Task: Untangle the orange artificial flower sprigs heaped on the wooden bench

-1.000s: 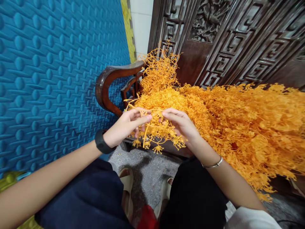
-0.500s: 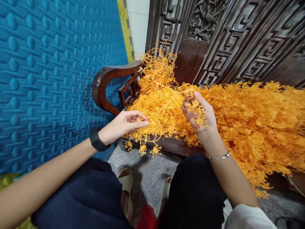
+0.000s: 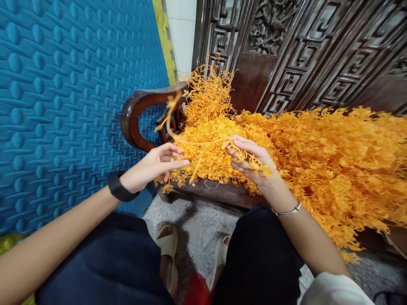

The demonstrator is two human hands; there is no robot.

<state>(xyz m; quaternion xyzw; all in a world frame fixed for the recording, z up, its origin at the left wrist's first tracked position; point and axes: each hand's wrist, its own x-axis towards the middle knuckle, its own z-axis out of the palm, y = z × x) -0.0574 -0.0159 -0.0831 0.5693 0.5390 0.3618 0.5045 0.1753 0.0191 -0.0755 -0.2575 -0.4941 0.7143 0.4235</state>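
Held in my right hand (image 3: 254, 163) is an orange plastic flower sprig (image 3: 203, 142), its stem pinched between thumb and fingers. Small blossom ends lie across that palm. From there the stem stretches left over the pile and curves upward, blurred by motion at its far end. My left hand (image 3: 159, 165), with a black band at the wrist, is beside the sprig's left part. Its thumb and fingers are apart, and I see nothing gripped in them. Orange blossom tips hang just below and behind the left fingers. A heap of similar orange sprigs (image 3: 216, 123) lies behind both hands.
The heap spreads right along a dark carved wooden bench (image 3: 219, 195) with a curved armrest (image 3: 130, 114) at left. A carved backrest (image 3: 263, 76) rises behind. Blue foam matting (image 3: 63, 106) covers the left side. My sandalled feet rest on the speckled floor (image 3: 197, 228).
My right hand has moved left and slightly down with the sprig. The sprig's stem has swung left, its far end now curving up. My left hand has shifted slightly left, its fingers parted.
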